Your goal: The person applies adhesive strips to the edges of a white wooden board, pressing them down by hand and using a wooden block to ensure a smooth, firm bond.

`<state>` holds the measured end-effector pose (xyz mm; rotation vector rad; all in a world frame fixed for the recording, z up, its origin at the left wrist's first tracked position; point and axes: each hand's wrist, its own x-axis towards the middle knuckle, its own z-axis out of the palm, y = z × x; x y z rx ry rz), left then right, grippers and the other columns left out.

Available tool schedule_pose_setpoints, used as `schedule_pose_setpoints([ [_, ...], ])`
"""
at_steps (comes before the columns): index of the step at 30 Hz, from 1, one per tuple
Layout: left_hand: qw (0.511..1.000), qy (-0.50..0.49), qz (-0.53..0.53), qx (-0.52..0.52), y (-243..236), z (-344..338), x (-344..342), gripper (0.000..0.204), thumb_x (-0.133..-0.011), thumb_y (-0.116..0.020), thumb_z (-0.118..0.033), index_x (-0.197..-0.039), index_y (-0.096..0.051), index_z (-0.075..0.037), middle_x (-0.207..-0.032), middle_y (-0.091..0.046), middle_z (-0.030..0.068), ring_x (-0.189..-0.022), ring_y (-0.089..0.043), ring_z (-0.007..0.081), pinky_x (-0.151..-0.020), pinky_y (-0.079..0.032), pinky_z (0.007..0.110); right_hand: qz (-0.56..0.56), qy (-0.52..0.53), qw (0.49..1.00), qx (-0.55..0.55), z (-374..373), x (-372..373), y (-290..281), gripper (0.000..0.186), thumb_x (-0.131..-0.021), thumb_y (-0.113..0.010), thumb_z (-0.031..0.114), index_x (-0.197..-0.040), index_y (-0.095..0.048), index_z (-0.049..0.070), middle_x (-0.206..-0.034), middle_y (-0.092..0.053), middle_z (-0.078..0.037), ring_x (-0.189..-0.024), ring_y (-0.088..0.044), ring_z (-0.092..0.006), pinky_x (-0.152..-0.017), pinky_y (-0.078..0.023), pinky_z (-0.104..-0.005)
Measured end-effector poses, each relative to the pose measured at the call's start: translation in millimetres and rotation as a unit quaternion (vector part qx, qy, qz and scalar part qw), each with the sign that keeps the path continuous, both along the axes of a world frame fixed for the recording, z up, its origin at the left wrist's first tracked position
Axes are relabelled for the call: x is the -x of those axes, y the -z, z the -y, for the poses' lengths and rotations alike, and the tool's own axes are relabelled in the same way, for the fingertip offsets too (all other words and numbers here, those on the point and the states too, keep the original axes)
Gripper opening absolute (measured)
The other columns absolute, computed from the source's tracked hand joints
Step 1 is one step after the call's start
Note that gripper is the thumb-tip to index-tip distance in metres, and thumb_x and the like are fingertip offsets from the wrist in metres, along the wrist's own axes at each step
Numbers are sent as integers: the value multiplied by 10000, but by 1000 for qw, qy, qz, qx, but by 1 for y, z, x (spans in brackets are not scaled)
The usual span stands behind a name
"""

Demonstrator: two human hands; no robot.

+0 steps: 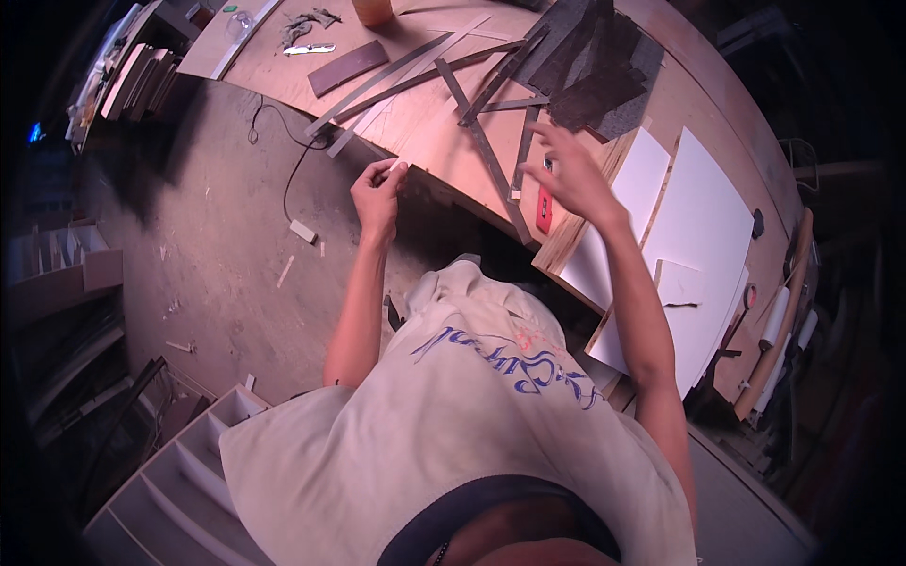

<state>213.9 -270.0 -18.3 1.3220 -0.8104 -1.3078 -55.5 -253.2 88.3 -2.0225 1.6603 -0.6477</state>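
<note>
My left hand (376, 196) pinches a small white piece (399, 167) at the front edge of the wooden worktable (439, 147). My right hand (574, 177) is raised above the table, fingers apart, with nothing visible in them. Just beside it lie a red tool (545, 209), possibly a level, and narrow dark strips (479, 141) that cross pale strips. White sheets (696, 189) on plywood boards sit right of my right forearm.
A dark sheet stack (613, 71), a maroon board (347, 67) and an orange container (373, 9) are on the table. A cable (293, 189) hangs to the floor near a wood block (303, 231). A compartmented wooden carcass (175, 472) stands at lower left, shelving (57, 274) further left.
</note>
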Motion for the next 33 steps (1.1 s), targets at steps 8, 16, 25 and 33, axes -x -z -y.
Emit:
schedule_pose_setpoints([
  [8, 959, 44, -140, 244, -122, 1, 19, 282, -839, -669, -143, -1051, -594, 28, -937, -627, 68, -868, -585, 116, -770, -462, 226, 47, -19, 954, 295, 101, -102, 19, 242, -906, -520, 189, -1128, -540, 93, -1031, -614, -119, -967, -583, -309, -823, -485, -358],
  [16, 960, 25, 178, 216, -78, 24, 14, 346, -801, -695, -214, -1082, -592, -42, -984, -625, 88, -914, -587, 163, -775, -462, 290, 397, 135, 833, 362, 101, 48, -145, 323, -985, -337, 247, -1026, -491, -34, -834, -648, -178, -704, -645, -226, -604, -523, -283],
  [25, 805, 122, 341, 470, -147, 49, 93, 346, -802, -679, -277, -1052, -590, -55, -943, -617, 112, -877, -585, 257, -736, -442, 343, 525, 151, 734, 402, 15, 113, -171, 359, -973, -292, 255, -1004, -501, -36, -789, -635, -179, -640, -610, -235, -652, -521, -316],
  [33, 832, 329, 327, 304, -123, -4, 121, 253, -852, -631, -225, -765, -607, 11, -564, -521, 119, -493, -518, 205, -496, -391, 300, 453, 278, 720, 446, -132, 263, -202, 467, -969, -254, 421, -892, -496, 29, -562, -312, 8, -517, -352, -133, -510, -323, -261],
])
